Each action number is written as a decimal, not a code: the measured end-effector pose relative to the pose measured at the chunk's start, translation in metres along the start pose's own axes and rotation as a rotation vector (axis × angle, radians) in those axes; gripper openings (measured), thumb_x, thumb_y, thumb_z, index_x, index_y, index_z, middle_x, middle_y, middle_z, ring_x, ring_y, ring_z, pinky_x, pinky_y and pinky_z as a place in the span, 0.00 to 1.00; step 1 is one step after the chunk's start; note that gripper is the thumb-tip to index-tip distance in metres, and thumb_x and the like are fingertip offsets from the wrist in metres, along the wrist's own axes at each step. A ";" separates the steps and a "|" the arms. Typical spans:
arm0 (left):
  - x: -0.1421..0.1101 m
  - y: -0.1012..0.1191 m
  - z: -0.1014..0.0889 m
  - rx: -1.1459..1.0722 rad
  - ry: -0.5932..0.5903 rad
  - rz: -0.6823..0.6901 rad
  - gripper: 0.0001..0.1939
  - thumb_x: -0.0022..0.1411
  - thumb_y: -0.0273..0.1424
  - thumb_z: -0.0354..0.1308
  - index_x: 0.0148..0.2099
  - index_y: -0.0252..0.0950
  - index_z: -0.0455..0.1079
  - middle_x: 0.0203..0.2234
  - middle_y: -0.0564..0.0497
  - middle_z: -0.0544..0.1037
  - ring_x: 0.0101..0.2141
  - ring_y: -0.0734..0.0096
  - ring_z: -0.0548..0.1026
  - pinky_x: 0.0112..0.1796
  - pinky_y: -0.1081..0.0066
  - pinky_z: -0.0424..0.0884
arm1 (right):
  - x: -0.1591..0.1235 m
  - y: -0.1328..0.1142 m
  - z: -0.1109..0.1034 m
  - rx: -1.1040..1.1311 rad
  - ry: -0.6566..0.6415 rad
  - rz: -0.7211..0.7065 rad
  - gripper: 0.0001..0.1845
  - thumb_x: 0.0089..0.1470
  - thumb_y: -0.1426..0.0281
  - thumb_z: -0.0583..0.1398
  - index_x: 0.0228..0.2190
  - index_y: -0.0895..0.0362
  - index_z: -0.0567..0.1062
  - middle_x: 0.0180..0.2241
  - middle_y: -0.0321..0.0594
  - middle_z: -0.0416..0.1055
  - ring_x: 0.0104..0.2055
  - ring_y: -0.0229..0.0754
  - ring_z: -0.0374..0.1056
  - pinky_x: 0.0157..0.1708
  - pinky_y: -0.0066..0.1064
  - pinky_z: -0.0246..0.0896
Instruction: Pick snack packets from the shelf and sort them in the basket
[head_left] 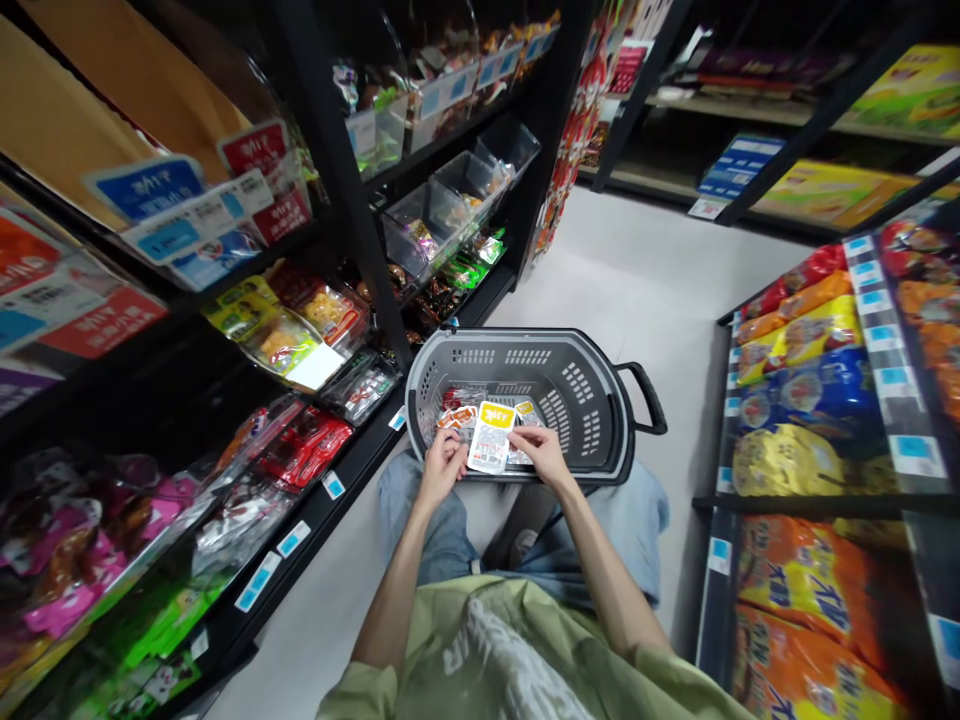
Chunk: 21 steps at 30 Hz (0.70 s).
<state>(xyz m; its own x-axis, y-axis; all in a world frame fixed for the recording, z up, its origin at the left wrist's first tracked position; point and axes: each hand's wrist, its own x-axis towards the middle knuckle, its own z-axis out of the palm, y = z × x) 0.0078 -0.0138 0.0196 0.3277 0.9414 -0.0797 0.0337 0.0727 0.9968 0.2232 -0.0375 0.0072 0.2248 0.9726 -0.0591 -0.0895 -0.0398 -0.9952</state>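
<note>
Packet at frame centre, between hands, long axis up-down in frame, overlapping basket. Right hand pinches right edge; left hand seemingly pinches left.

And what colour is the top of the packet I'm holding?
Yellow: the packet top shows best in the head view.

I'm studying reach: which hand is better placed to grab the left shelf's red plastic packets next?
Probably the left hand: nearer the red packets. The right hand, farther across, touches the white-and-yellow rectangular packet.
</note>
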 end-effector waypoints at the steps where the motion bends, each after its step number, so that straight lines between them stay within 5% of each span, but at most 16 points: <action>1: 0.000 0.000 0.000 -0.006 -0.003 0.005 0.13 0.61 0.40 0.55 0.41 0.39 0.57 0.19 0.60 0.70 0.17 0.78 0.68 0.17 0.80 0.63 | 0.000 0.000 0.000 -0.006 -0.007 -0.003 0.15 0.41 0.59 0.69 0.28 0.57 0.80 0.23 0.39 0.76 0.24 0.41 0.70 0.28 0.33 0.67; 21: -0.004 0.002 0.001 0.000 -0.025 0.019 0.16 0.61 0.39 0.56 0.47 0.38 0.59 0.22 0.58 0.71 0.18 0.79 0.68 0.18 0.80 0.63 | 0.001 0.008 -0.004 0.085 0.036 -0.024 0.14 0.44 0.60 0.67 0.30 0.56 0.78 0.22 0.34 0.73 0.23 0.37 0.66 0.27 0.31 0.62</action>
<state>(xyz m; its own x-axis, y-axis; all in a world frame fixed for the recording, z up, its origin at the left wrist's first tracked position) 0.0072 -0.0172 0.0223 0.3516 0.9342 -0.0606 0.0275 0.0544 0.9981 0.2265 -0.0376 -0.0011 0.2623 0.9642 -0.0392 -0.1654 0.0049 -0.9862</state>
